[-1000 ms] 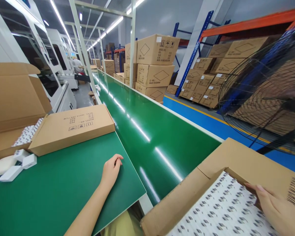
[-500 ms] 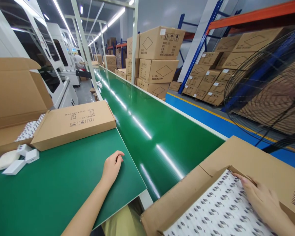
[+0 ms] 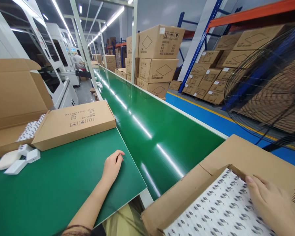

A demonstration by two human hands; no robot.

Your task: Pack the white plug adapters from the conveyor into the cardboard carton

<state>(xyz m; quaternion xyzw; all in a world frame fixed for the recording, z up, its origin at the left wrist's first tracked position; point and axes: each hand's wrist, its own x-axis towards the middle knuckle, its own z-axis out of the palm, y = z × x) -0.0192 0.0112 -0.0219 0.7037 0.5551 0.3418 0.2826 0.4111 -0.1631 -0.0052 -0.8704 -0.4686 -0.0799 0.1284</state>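
Observation:
My left hand [image 3: 113,164] rests on the green tabletop [image 3: 71,183] near its right edge, fingers curled in and nothing visible in them. At the lower right stands an open cardboard carton [image 3: 177,196], its flap folded outward. Inside lies a white layer [image 3: 218,206] printed with rows of small dark pictures. My right hand [image 3: 270,200] is at the carton's right wall, thumb on the inner side and fingers bent over the edge; it partly hides the wall and the white layer.
A closed flat carton [image 3: 76,121] and an open carton [image 3: 14,91] stand on the table's left. Near them lie white adapter-like blocks [image 3: 33,155] and a rounded white item [image 3: 8,160]. A green conveyor belt [image 3: 142,131] runs away ahead. A fan [image 3: 267,88] stands right; stacked cartons [image 3: 158,70] stand beyond.
My right hand has drawn back a little along the carton wall toward the right, and its fingers have bent more. The left hand stays in place.

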